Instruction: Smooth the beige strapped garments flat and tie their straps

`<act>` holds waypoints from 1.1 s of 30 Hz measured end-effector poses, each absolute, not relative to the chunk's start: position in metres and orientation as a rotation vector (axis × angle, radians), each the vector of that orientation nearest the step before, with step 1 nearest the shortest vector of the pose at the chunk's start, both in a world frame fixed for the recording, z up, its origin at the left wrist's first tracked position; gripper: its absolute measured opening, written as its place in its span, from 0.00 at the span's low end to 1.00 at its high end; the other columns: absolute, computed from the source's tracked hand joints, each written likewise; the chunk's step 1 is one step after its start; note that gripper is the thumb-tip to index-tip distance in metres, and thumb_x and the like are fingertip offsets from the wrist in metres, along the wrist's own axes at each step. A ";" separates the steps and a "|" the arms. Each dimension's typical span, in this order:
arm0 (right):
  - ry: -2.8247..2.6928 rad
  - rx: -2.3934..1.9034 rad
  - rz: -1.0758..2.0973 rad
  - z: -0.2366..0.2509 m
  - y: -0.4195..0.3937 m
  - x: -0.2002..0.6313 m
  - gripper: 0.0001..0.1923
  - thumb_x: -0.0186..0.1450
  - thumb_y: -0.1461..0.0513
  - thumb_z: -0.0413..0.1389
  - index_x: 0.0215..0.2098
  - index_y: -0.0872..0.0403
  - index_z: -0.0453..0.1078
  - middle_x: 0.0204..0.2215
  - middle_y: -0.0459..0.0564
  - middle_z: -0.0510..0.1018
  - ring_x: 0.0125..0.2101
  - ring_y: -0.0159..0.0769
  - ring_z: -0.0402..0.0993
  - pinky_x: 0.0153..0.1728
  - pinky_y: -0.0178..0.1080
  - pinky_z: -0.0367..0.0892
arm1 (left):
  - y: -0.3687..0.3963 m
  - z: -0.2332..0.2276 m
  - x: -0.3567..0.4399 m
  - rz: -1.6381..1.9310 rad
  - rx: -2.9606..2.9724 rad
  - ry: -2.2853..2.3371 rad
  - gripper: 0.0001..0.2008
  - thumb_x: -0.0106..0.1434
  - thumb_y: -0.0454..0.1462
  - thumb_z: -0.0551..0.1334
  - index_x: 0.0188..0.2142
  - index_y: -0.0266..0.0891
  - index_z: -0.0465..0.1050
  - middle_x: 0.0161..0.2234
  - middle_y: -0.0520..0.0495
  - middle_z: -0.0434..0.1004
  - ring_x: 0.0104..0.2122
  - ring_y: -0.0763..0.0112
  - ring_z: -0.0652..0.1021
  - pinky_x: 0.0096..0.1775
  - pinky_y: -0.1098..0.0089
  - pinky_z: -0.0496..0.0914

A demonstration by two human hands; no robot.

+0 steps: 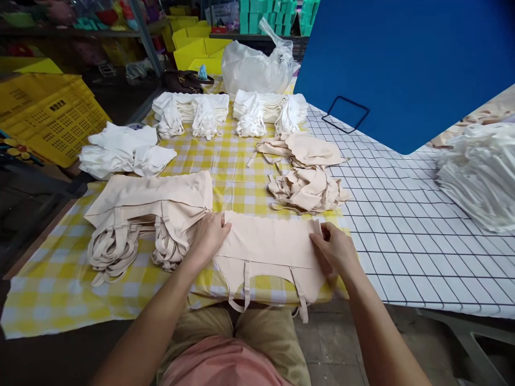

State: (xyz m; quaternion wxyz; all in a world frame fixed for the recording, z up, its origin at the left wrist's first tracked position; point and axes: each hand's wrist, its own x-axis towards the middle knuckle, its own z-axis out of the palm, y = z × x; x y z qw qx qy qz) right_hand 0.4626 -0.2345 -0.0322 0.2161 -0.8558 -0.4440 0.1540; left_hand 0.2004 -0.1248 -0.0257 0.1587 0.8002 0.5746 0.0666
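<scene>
A beige strappy camisole (pixel 273 241) lies flat at the table's front edge, its two straps hanging toward me. With fingers closed, my left hand (pixel 211 233) grips its upper left corner. At the upper right corner my right hand (pixel 336 246) pinches the side edge between thumb and fingers. Just left of my left hand stands a stack of beige camisoles (pixel 156 193), their straps bunched at the front. Beyond the held one sits a crumpled pile of beige garments (pixel 309 190), and behind that lies another loose beige pile (pixel 308 149).
Two white camisole stacks (pixel 185 110) and a white folded pile (pixel 124 150) lie on the yellow checked cloth (pixel 229 185). A plastic bag (pixel 257 67) stands behind. A blue board (pixel 402 69) rises at right, near white garments (pixel 483 171). A yellow crate (pixel 52 112) is left.
</scene>
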 end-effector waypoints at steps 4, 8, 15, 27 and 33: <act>-1.243 -2.254 0.519 -0.029 -0.237 0.464 0.15 0.51 0.55 0.53 0.16 0.51 0.53 0.13 0.40 0.58 0.18 0.29 0.54 0.20 0.34 0.50 | -0.127 -0.029 0.202 0.368 2.147 1.604 0.04 0.54 0.32 0.56 0.24 0.39 0.63 0.23 0.52 0.69 0.26 0.70 0.71 0.29 0.72 0.61; -1.162 -2.051 0.662 -0.026 -0.245 0.468 0.14 0.52 0.52 0.55 0.19 0.53 0.58 0.17 0.40 0.60 0.20 0.29 0.56 0.21 0.33 0.53 | -0.126 -0.026 0.198 0.487 1.876 1.480 0.06 0.51 0.32 0.58 0.31 0.36 0.67 0.27 0.50 0.73 0.28 0.69 0.73 0.30 0.72 0.64; -1.029 -1.651 0.782 0.020 -0.241 0.478 0.16 0.50 0.52 0.62 0.28 0.54 0.67 0.25 0.47 0.72 0.28 0.36 0.67 0.27 0.38 0.64 | -0.104 0.010 0.194 0.739 1.376 1.036 0.17 0.46 0.42 0.65 0.33 0.32 0.74 0.30 0.47 0.77 0.31 0.66 0.75 0.35 0.66 0.69; -1.619 -1.609 0.456 0.019 -0.302 0.475 0.09 0.57 0.54 0.57 0.26 0.51 0.67 0.36 0.53 0.76 0.41 0.44 0.72 0.38 0.44 0.69 | -0.148 0.013 0.143 0.840 2.149 0.827 0.11 0.57 0.30 0.55 0.29 0.40 0.76 0.42 0.47 0.74 0.47 0.65 0.72 0.48 0.64 0.69; -1.747 -1.736 0.531 -0.043 -0.345 0.461 0.04 0.59 0.61 0.52 0.27 0.50 0.67 0.39 0.53 0.78 0.47 0.46 0.71 0.41 0.47 0.70 | -0.197 -0.036 0.122 0.554 2.608 0.667 0.14 0.57 0.25 0.52 0.30 0.41 0.73 0.38 0.48 0.76 0.47 0.68 0.73 0.51 0.64 0.66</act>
